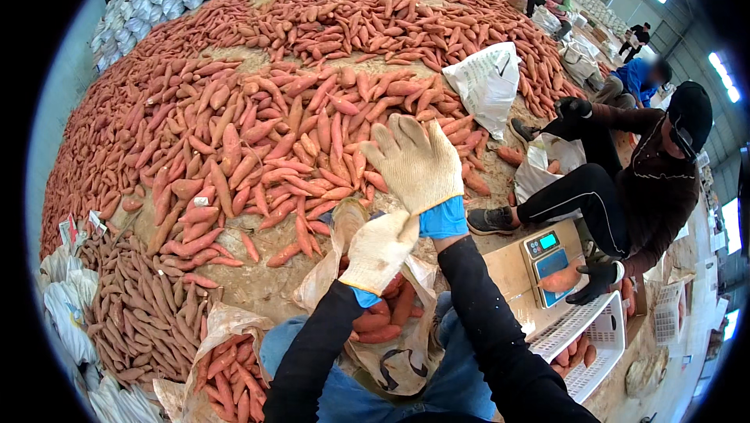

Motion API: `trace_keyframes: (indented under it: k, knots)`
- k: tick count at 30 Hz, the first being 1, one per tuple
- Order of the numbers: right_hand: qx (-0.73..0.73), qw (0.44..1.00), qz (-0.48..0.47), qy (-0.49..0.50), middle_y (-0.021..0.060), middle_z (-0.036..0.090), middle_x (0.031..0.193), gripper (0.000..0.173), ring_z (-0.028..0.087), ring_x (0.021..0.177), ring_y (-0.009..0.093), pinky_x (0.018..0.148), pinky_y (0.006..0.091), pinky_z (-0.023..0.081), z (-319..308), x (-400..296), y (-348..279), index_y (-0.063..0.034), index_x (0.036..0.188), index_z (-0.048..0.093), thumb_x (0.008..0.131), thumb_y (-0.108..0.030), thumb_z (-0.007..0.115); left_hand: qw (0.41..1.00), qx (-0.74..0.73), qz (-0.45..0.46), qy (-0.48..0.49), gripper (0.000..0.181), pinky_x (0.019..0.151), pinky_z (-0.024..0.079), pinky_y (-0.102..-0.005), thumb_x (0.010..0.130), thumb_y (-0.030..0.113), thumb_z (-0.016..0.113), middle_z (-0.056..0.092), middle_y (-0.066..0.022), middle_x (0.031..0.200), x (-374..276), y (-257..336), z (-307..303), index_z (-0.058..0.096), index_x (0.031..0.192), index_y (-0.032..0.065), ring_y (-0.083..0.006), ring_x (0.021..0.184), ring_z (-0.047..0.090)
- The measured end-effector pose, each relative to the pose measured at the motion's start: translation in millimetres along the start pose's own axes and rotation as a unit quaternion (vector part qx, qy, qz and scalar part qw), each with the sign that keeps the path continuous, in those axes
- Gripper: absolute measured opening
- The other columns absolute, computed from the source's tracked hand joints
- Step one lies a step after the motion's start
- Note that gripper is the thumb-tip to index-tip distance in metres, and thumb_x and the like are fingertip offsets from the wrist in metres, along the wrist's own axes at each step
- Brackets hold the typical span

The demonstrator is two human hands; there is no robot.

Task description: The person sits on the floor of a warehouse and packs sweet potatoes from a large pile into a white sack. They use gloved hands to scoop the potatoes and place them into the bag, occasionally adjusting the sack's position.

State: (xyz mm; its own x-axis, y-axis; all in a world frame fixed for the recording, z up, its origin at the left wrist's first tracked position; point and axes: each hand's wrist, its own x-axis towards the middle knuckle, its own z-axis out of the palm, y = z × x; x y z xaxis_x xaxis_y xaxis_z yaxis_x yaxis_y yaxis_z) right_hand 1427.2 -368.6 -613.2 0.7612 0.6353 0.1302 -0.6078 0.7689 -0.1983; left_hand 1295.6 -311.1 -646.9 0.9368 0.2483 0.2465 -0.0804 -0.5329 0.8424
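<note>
My right hand (417, 165), in a cream knit work glove over a blue disposable glove, is spread above the sweet potatoes and holds nothing. My left hand (378, 250), gloved the same way, grips the lower edge of the right knit glove near the wrist; its fingertips are partly hidden. Beneath my hands, between my knees, an open woven sack (404, 367) holds several red sweet potatoes (375, 323). In front of me spreads a large heap of red sweet potatoes (263, 124).
To the right, a co-worker's black-gloved hand (589, 282) is at a sweet potato (561, 278) on a digital scale (545, 253). A white plastic crate (603, 358) stands nearby. At left are another filled sack (202, 358) and a browner pile (140, 306). A white sack (486, 86) lies ahead.
</note>
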Motion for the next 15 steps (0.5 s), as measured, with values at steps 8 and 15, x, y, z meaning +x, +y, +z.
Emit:
trace_keyframes:
  k: [8, 15]
  knots:
    - [-0.003, 0.996, -0.081, 0.042, 0.0166, 0.057, 0.122, 0.036, 0.050, 0.119, 0.035, 0.108, 0.0525, 0.036, 0.4, -6.9, -18.4, 0.0012, 0.114, 0.058, 0.096, -0.030, 0.054, 0.992, 0.073, 0.103, 0.014, 0.030, 0.068, 0.049, -0.0423, 0.080, 0.031, 0.071, 0.061, -0.0133, 0.074, -3.0, 18.6, 13.9, 0.061, 0.083, 0.0037, -0.0359, 0.072, 0.062]
    - [0.005, 0.996, -0.087, -0.025, 0.0161, 0.056, 0.123, 0.038, 0.049, 0.120, 0.035, 0.111, 0.0526, 0.032, 7.7, -5.3, -37.1, 0.0005, 0.117, 0.057, 0.099, -0.032, 0.047, 0.950, 0.099, 0.297, -0.005, 0.022, 0.062, 0.046, -0.0412, 0.078, 0.022, 0.069, 0.056, -0.0082, 0.066, -24.0, 46.5, 24.7, 0.055, 0.069, 0.0084, -0.0287, 0.064, 0.060]
